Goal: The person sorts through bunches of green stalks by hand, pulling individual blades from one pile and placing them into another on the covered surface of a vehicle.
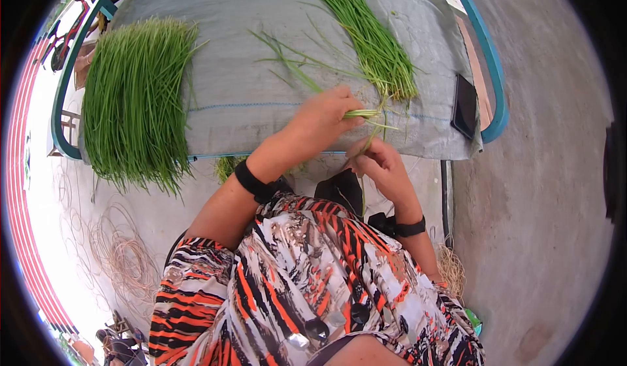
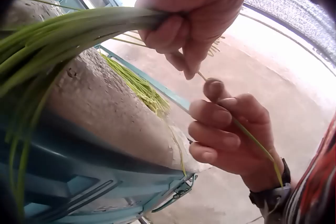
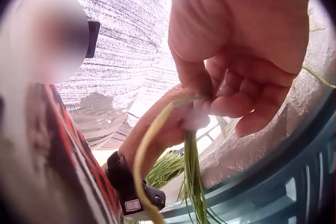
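My left hand [image 1: 321, 119] grips a small bundle of thin green stalks near one end; in the left wrist view the bundle [image 2: 79, 27] fans out leftward from the curled fingers. Close beside it, my right hand [image 1: 386, 171] pinches a thin strand between thumb and finger. This strand [image 2: 254, 139] runs from the left fingertips past the right hand toward its wrist. In the right wrist view the strand [image 3: 152, 132] looks yellow-green and curves down from the right hand [image 3: 239, 40], with the bundle [image 3: 193, 176] hanging below the left hand [image 3: 157, 124].
A grey sheet [image 1: 228, 131] covers a blue-framed table [image 1: 498, 98]. A wide pile of green stalks [image 1: 137, 98] lies left, another bunch [image 1: 375, 42] at the back right, and loose stalks [image 1: 294, 65] between. A phone [image 1: 464, 106] rests near the right edge. Coiled strands [image 1: 127, 255] lie on the floor.
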